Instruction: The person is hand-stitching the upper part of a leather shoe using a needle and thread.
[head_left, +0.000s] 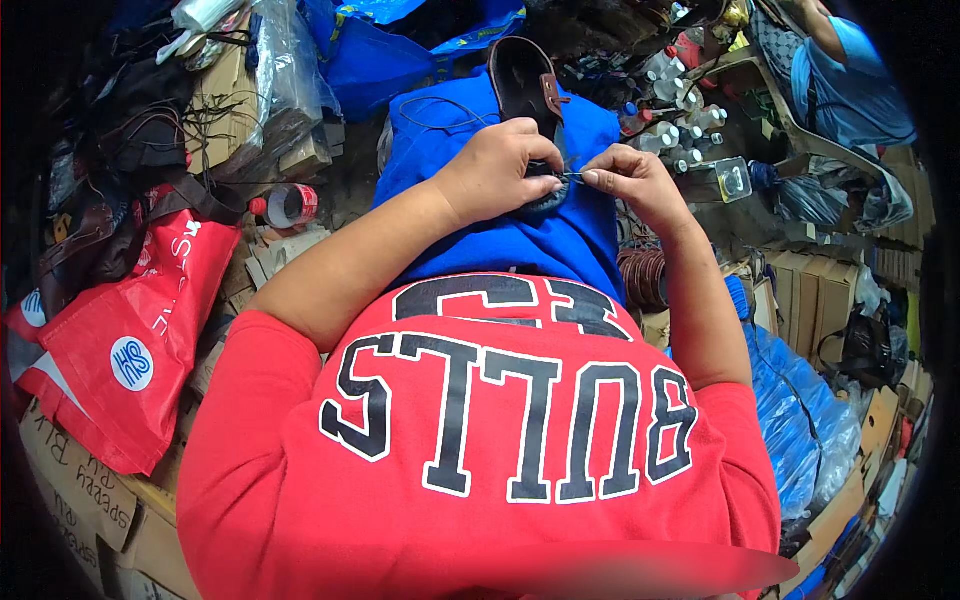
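A dark brown sandal with a buckled strap lies lengthwise on the blue cloth over my lap. My left hand is closed over the nearer part of the sandal, thumb and fingers bent together, hiding some of it. Just to the right, my right hand pinches a thin strand between thumb and forefinger. The strand runs toward my left thumb at the sandal; whether it is thread or a needle is too small to tell. A dark cord loops over the cloth beyond my left hand.
At left lie a red bag, a bottle with a red cap and cardboard. Several plastic bottles stand at the far right. Blue plastic sheeting lies by my right elbow. Another person's blue garment shows at top right.
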